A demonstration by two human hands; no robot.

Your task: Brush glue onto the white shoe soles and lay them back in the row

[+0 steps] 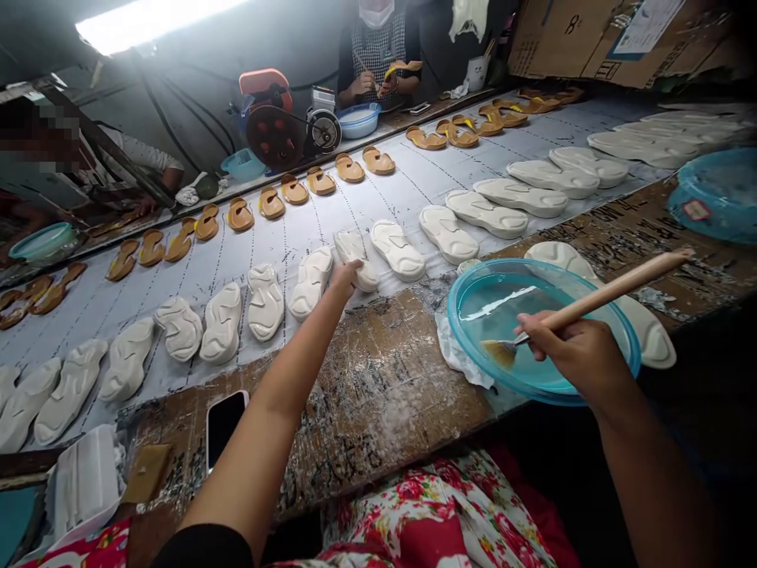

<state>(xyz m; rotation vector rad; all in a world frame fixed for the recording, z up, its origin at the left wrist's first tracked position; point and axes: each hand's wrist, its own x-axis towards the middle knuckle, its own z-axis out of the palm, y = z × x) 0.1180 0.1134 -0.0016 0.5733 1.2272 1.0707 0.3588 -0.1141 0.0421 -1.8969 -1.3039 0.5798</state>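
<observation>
My left hand (348,278) reaches forward, its fingers closed on the edge of a white shoe sole (358,254) lying on the pale belt. White soles stand on both sides of it, with one sole (397,251) just to the right. My right hand (576,351) grips a brush (618,290) by its wooden handle. The brush's bristles (498,353) point down into a turquoise basin (456,331) that holds a clear-looking liquid. Partly behind the basin's rim lies another white sole (650,335).
Brown sandal uppers (320,181) line the belt's far side. A person (382,55) works across from me. A phone (221,426) and white box (86,477) lie at front left. Motor-driven pulleys (275,134) stand beyond the belt; a lidded blue tub (718,197) is right.
</observation>
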